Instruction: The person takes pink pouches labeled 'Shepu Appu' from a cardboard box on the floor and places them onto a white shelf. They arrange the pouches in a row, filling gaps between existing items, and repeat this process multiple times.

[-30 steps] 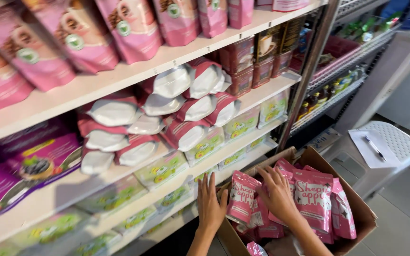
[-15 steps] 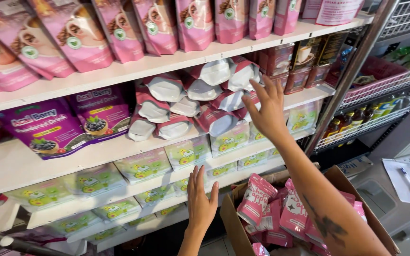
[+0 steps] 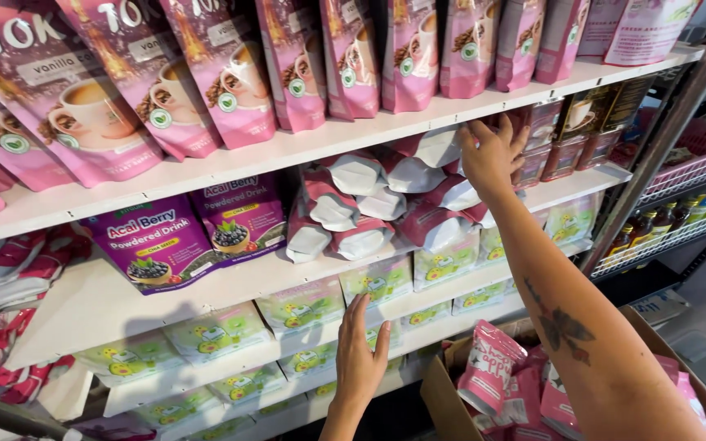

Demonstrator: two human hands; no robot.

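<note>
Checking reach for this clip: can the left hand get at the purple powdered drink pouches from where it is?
Probably yes. The left hand is open and empty below the purple pouches, which stand at the shelf's front edge with nothing in front of them.

cardboard box (image 3: 443, 396) cut off, left pouches (image 3: 10, 278) blurred

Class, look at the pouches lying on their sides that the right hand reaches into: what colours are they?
Dark red with white bottoms: the stacked pouches beside the right hand, seen in the head view.

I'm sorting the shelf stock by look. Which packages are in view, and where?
Pink pouches: top shelf, upright, cup pictures.
Purple pouches: second shelf, leaning, berry pictures.
Red-and-white pouches: piled beside them, touched by right hand.
Pale green packets: below, near left hand.
Pink packs: cardboard box.
</note>
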